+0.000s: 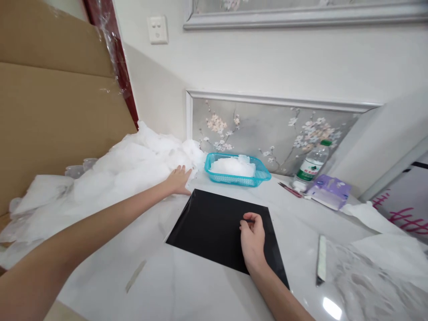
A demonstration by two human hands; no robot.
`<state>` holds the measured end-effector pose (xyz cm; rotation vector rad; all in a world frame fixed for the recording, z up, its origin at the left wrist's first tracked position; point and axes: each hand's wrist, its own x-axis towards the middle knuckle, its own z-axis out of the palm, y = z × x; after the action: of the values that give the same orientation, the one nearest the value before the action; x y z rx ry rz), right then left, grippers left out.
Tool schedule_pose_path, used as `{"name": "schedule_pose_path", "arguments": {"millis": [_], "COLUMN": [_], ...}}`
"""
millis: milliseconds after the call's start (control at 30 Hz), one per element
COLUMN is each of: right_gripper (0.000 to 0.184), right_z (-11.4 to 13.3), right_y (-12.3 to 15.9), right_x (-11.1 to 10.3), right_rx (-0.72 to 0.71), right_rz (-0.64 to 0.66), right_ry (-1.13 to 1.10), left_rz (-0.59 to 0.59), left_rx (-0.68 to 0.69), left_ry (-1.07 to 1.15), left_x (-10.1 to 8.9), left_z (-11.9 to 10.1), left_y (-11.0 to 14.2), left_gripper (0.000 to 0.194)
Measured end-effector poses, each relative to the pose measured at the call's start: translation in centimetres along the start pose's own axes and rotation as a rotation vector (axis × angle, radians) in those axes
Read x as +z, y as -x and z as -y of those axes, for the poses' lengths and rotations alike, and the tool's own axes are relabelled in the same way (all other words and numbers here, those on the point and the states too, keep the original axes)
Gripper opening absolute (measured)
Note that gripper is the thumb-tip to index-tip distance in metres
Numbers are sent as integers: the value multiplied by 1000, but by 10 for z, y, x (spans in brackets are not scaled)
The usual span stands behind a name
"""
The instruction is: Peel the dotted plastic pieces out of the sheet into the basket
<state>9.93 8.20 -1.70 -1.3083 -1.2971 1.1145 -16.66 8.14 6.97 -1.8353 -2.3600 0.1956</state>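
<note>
The right hand [252, 238] is nearest, closed loosely over the black sheet [214, 227], its fingers curled inward and its thumb drawn up against the forefinger. The fingertips rest on the sheet's surface towards its right side. Whether they pinch a thin edge or film there, I can't tell from here. The sheet lies flat on the pale marble-patterned tabletop [187, 290], set at a slant, its far edge some way short of the back wall. A faint creased sheen near its upper left corner may be clear film, though that is hard to make out. Nothing stands on the sheet, and only the right hand touches it.

The left hand [179, 180] reaches out beyond that corner, open, with the fingers slightly spread and pressing down lightly on the tabletop, right against a billowing heap of white sheeting [133, 174]. A pale narrow strip [135, 276] lies on the tabletop near the front, and a long metal-edged strip [321, 261] lies to the right, beside crumpled white paper [374, 263].

Farther back, a turquoise plastic basket [237, 182] holds a white mound [232, 167]. Beyond it, along the back edge, are a small red-handled tool [290, 190], a plastic water bottle [309, 165] lying tilted, and a purple packet [329, 191]. Tall cardboard [50, 111] rises at the left end.
</note>
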Motion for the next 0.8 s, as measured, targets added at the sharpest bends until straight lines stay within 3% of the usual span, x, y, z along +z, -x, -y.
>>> {"name": "schedule_pose_path", "arguments": {"millis": [100,233,400,533,633,733,800], "right_gripper": [17,18,18,18,17,17,16], "right_z": [1,3,5,6,6,5,5], "right_y": [0,0,0,0,0,0,0], "right_x": [0,-1,-1,-1,-1,-1,-1], "right_rx": [4,6,22,19,14,14,12], "right_rz": [-6,3,31,31,20,22,23], "right_ry": [-11,-33,-21,-4,4,-2,-8], "left_rz": [3,-43,-119,-98,-89,-180,-221], "left_rx": [-123,-126,-73,-54,-78,-137,-106], "left_ry": [32,111,241,434,623,577,514], "left_x": [7,0,-29,-56,-64,-58,-50], "left_z": [2,15,45,60,57,44,33], "left_y": [-17,-17,1,21,33,41,51], "left_gripper": [86,67,45,33,34,36,35]}}
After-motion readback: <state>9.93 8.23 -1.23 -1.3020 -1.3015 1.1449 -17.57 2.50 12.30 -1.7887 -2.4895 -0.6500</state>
